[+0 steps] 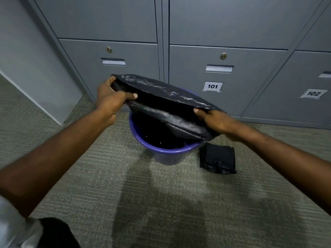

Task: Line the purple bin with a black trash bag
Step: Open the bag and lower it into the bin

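Here your two arms reach forward and down, stretched out over the carpet (179, 203). Your left hand (109, 101) is raised, with the fingers curled and the thumb pressed flat along the black trash bag's (168, 102) upper left edge, pinching the plastic. Your right hand (217, 122) sits lower and to the right, palm down, its fingers closed over the bag's mouth at the opposite side. Between them the bag's opening is pulled taut into a long slanted oval, higher at the left and lower at the right.

The rest of the bag hangs down inside the purple bin (166, 151), which stands on the carpet directly beneath your hands; the stretched mouth hovers above the bin's rim and hides its far side. Just right of the bin a folded pile of black bags (217, 158) lies on the floor, apart from it. Grey lockers (227, 33) stand close behind the bin, two of them labelled 101 and 102.
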The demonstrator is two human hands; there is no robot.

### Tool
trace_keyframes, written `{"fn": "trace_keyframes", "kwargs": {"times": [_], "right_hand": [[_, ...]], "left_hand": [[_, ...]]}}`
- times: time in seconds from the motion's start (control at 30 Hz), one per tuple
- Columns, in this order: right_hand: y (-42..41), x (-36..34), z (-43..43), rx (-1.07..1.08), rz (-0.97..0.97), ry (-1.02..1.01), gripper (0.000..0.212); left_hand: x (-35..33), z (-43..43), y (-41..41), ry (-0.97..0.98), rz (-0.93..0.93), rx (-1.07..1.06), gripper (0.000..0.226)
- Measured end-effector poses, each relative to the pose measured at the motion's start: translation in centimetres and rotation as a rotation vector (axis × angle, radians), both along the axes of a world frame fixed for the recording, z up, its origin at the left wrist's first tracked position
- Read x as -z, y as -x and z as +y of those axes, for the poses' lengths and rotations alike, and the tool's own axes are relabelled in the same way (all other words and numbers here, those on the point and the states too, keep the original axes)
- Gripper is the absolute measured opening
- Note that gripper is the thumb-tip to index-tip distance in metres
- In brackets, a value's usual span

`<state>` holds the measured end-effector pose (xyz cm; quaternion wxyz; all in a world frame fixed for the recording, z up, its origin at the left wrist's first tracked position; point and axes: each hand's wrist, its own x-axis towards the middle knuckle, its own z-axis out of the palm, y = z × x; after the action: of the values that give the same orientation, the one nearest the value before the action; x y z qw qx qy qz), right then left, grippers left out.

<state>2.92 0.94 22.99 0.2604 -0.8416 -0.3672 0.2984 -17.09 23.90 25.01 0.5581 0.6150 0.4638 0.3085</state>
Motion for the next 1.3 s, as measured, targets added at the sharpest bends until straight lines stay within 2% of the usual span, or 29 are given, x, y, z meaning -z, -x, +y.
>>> {"fn": "trace_keyframes", "kwargs": {"times": [0.07, 0.13, 0.2, 0.27, 0.4, 0.47, 0.53, 0.7, 0.77, 0.87, 0.93, 1.0, 1.07, 1.13, 1.27, 1.3], "right_hand": [[-1.7, 0.2, -0.4, 0.001, -0.101, 0.037, 0.06], [-2.8, 0.3, -0.7, -0.046, -0.177, 0.075, 0.07], [-3.4, 0.5, -0.9, -0.093, -0.181, 0.112, 0.076], [-3.5, 0.9, -1.0, -0.156, -0.202, 0.118, 0.083], [-3.1, 1.9, -1.8, -0.268, -0.398, 0.099, 0.111], [-3.1, 2.8, -2.8, -0.337, -0.559, 0.145, 0.123], [-3.4, 3.7, -3.8, -0.375, -0.631, 0.186, 0.127], [-3.4, 5.4, -4.4, -0.348, -0.578, 0.205, 0.133], [-3.7, 5.8, -3.8, -0.321, -0.47, 0.156, 0.113], [-4.5, 5.9, -2.3, -0.207, -0.243, -0.047, 0.062], [-4.9, 5.8, -1.3, -0.079, -0.183, -0.134, 0.042], [-5.6, 5.9, -0.1, 0.079, -0.18, -0.133, 0.027], [-6.6, 6.0, 1.2, 0.189, -0.187, -0.121, 0.021], [-7.3, 5.8, 2.4, 0.246, -0.214, -0.117, 0.02], [-6.9, 5.8, 4.2, 0.243, -0.259, -0.07, 0.031], [-6.7, 6.0, 4.4, 0.213, -0.284, -0.045, 0.035]], "left_hand": [[0.3, 0.2, 1.3, -0.108, 0.154, 0.111, 0.097], [0.9, -0.2, 2.5, -0.185, 0.267, 0.22, 0.098], [1.7, -0.8, 3.3, -0.246, 0.362, 0.286, 0.099], [2.4, -1.5, 3.9, -0.303, 0.442, 0.32, 0.112], [3.8, -2.2, 5.6, -0.428, 0.582, 0.434, 0.135], [5.1, -2.8, 6.7, -0.409, 0.583, 0.499, 0.139], [6.8, -3.7, 7.7, -0.407, 0.529, 0.541, 0.14], [10.4, -4.9, 8.5, -0.464, 0.428, 0.563, 0.146], [11.0, -4.0, 8.1, -0.498, 0.447, 0.551, 0.145], [10.8, -1.9, 6.5, -0.518, 0.493, 0.508, 0.134], [10.5, 0.0, 5.1, -0.485, 0.487, 0.493, 0.119], [9.8, 1.5, 4.1, -0.312, 0.39, 0.494, 0.09], [9.2, 2.9, 3.4, -0.107, 0.306, 0.46, 0.072], [8.6, 3.7, 2.6, 0.022, 0.298, 0.361, 0.06], [8.3, 3.6, 0.5, 0.101, 0.285, 0.246, 0.012], [8.4, 3.5, -0.1, 0.081, 0.304, 0.227, 0.007]]}}
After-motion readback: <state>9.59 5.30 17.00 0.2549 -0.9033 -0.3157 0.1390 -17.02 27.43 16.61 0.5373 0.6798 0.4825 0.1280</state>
